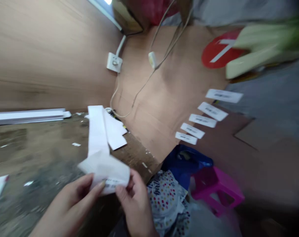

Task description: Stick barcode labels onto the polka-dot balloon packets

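Note:
Both hands hold a white paper strip [112, 169] with dark print along its lower edge, folded or curled over itself. My left hand [70, 200] pinches its left side between thumb and fingers. On the right end, my right hand [135, 200] grips it with the thumb in front. Just beyond the hands, a long blank white strip [97, 128] lies on the worn brown tabletop [65, 138], beside more white paper pieces [114, 131]. Several printed white labels [202, 120] stand in a row along the edge of a cardboard panel [164, 98].
A white socket [114, 62] and a cable with a white switch [152, 60] are at the cardboard wall. White strips [28, 116] lie at the back left. A pink stool [217, 187], blue bag [186, 158] and dotted bag [165, 197] stand low right. A pale glove-like item [258, 49] hangs above.

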`<state>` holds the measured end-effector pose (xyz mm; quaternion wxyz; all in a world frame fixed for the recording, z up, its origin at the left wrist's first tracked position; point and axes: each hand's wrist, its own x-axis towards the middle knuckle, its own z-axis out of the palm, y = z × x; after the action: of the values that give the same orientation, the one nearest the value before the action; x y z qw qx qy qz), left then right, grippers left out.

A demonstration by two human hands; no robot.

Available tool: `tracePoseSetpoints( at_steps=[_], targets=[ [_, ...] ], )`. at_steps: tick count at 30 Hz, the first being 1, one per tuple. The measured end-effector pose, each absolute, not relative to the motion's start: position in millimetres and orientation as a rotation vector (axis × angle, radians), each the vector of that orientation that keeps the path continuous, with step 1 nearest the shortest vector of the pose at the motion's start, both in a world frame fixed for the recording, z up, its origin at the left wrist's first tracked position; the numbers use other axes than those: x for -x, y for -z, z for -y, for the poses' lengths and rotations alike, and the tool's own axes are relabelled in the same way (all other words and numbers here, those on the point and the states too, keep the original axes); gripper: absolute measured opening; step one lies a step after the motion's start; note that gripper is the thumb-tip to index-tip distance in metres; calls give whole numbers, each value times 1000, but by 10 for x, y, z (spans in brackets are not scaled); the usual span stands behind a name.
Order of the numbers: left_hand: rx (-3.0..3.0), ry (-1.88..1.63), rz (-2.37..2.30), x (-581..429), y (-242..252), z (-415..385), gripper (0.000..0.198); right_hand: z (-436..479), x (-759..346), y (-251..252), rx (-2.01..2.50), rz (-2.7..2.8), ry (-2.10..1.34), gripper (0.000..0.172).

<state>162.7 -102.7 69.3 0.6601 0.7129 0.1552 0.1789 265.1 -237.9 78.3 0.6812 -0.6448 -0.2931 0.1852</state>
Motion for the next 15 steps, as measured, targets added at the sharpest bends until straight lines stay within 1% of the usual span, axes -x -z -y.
tracePoseSetpoints(
  at_steps=[2,4,6,7,8,11,12,13,15],
  targets=[
    [-1634,-374,-323,-1611,-813,1060,30,2212,-2559,-712,1381,545,-419,46],
    [-1717,-397,-281,-1567,-830,1049,23,2122,-2549,-678,1379,495,-445,47],
    [-1731,-405,-287,-1503,-784,1015,19,2096,-2576,-665,1390,522,-504,44],
    [-1680,-397,-308,-1470,-755,999,19,2104,-2594,-668,1435,563,-481,41],
    [-1599,-383,-327,-1440,-728,987,21,2120,-2614,-679,1517,627,-398,37],
    [-1390,-330,-341,-1384,-681,970,26,2184,-2687,-752,1771,959,58,26],
    [-1367,-312,-335,-1377,-676,970,27,2195,-2712,-782,1801,1107,156,25],
    [-1361,-301,-334,-1373,-673,972,26,2196,-2733,-810,1795,1257,171,25],
    [-1377,-292,-336,-1371,-672,977,25,2174,-2755,-849,1719,1477,31,27]
  ],
)
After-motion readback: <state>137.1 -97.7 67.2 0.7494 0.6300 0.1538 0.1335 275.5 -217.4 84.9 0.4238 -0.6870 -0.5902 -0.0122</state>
